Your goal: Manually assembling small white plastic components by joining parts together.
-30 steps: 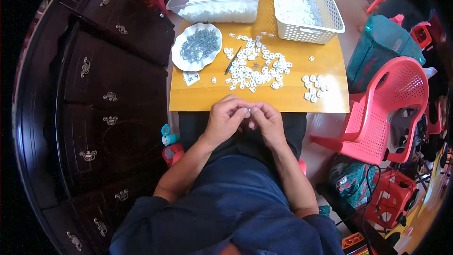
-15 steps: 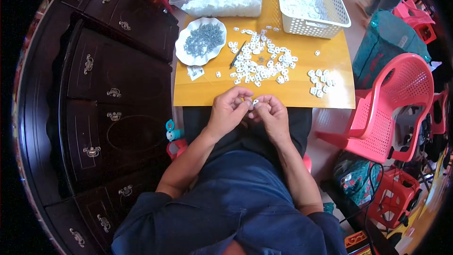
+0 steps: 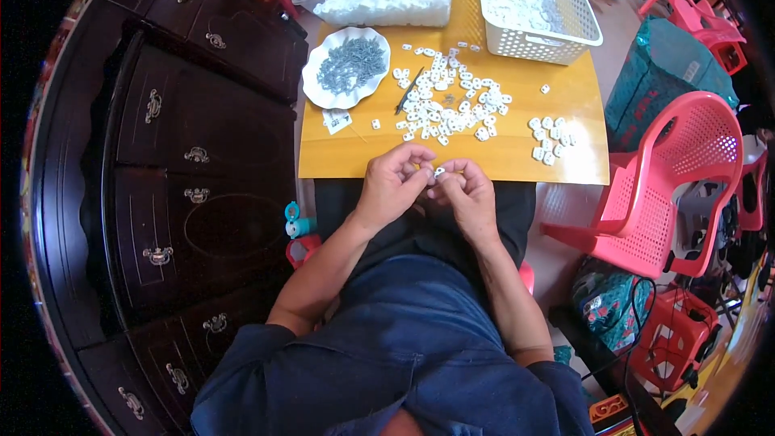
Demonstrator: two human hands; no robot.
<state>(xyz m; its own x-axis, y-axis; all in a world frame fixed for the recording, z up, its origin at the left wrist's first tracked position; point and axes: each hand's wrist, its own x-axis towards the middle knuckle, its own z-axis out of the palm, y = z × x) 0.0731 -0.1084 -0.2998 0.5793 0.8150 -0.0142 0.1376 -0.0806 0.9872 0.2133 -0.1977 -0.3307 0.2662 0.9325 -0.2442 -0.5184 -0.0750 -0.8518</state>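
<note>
On the left of the tabletop (image 3: 339, 163), a scalloped white plate (image 3: 313, 90) held a heap of thin dark pieces (image 3: 352, 64); a knock to its rim could have spilled some. The left hand (image 3: 389, 186) hung at the near edge, thumb and forefinger bent almost together beside a small white piece (image 3: 438, 171). That piece was between the two hands, about level with the edge, and the fingers of the right hand (image 3: 472, 203) seemed closed on it in a narrow pinch. The likeliest trouble was a slip: so small a part, held only by the fingertips, might have sprung loose and fallen into the lap. Farther right, a sweeping forearm might have pushed the separate cluster (image 3: 548, 145) off the tabletop.

Single dark pieces in the heap blurred together. The clear bin (image 3: 379, 12) was cut off by the upper border. Whether the left fingers gripped the white piece, or something thin of their own, could not be told. Dark specks (image 3: 450, 100) among the scattered white pieces (image 3: 442, 118) were too small to identify. The right hand's lower fingers lay curled in shadow, and the basket's (image 3: 542, 48) far end ran out of view.
</note>
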